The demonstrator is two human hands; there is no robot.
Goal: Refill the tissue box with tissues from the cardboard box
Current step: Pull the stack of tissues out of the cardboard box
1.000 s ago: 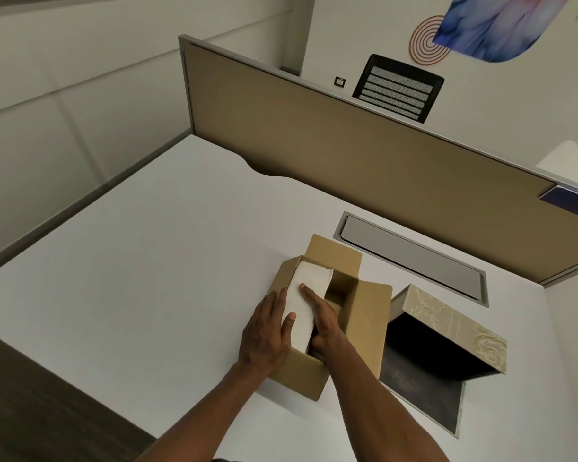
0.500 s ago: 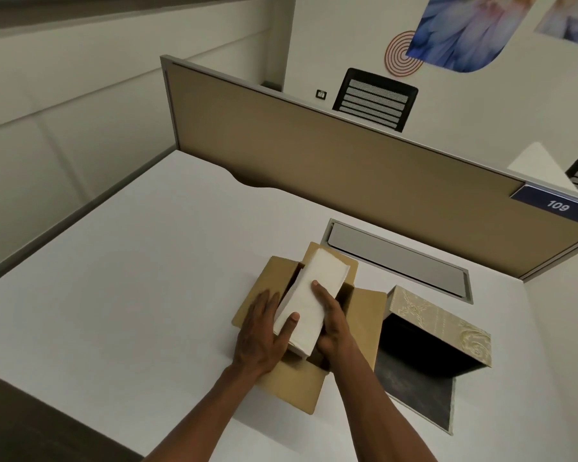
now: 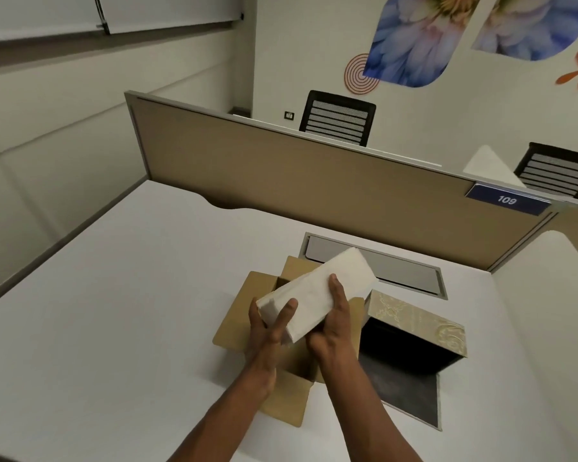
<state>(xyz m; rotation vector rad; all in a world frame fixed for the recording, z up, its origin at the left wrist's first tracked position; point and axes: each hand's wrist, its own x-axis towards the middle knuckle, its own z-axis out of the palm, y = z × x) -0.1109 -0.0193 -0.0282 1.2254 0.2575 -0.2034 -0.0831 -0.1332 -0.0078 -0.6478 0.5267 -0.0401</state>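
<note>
A white stack of tissues (image 3: pixel 317 291) is held above the open brown cardboard box (image 3: pixel 244 315), tilted with its far end raised. My left hand (image 3: pixel 271 331) grips its near left end and my right hand (image 3: pixel 334 321) holds its right side from below. Just right of the cardboard box lies the tissue box (image 3: pixel 417 325), beige with a gold pattern, tipped on its side, its dark inside facing me and its dark flap (image 3: pixel 411 398) flat on the desk.
The white desk (image 3: pixel 114 311) is bounded at the back by a tan partition (image 3: pixel 297 181) with a label "109" (image 3: pixel 507 201). A grey cable tray lid (image 3: pixel 401 271) is set into the desk behind the boxes. Two office chairs stand beyond the partition.
Both hands have lifted the stack of tissues up out of the cardboard box; it was lying inside, and now it is clear of the box and tilted.
</note>
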